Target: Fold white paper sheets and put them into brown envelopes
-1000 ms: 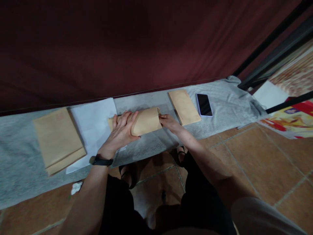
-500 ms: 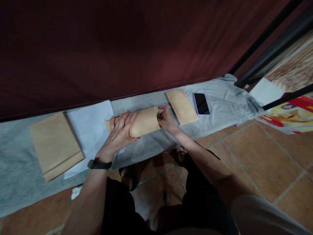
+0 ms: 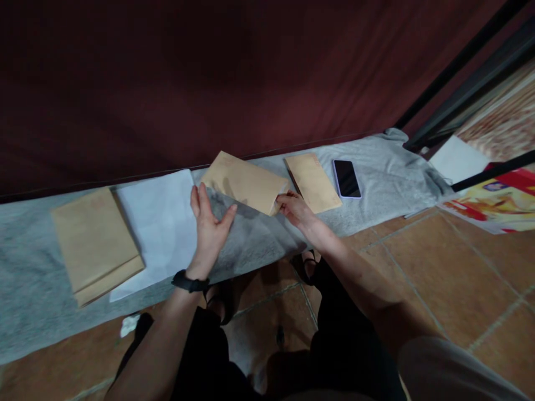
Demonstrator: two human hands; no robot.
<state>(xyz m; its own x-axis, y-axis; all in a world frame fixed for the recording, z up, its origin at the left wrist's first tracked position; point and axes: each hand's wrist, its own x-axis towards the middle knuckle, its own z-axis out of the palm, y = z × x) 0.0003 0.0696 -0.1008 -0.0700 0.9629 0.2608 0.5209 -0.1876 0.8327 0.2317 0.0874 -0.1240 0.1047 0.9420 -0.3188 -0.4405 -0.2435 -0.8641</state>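
My right hand (image 3: 292,207) pinches the near right corner of a brown paper envelope (image 3: 244,182) and holds it tilted above the grey cloth (image 3: 259,245). My left hand (image 3: 208,220) hovers just left of and below that envelope, fingers spread, holding nothing; a black band sits on its wrist. A white sheet of paper (image 3: 161,228) lies to the left of my left hand.
A second brown envelope (image 3: 312,182) lies right of my right hand, with a dark phone (image 3: 346,178) beyond it. A stack of brown envelopes (image 3: 96,245) lies at the left. Dark red curtain behind; tiled floor and a black metal frame (image 3: 460,72) at right.
The envelope was pressed flat under my left hand. Now my left hand has let go and opened, and my right hand has lifted the envelope off the cloth.
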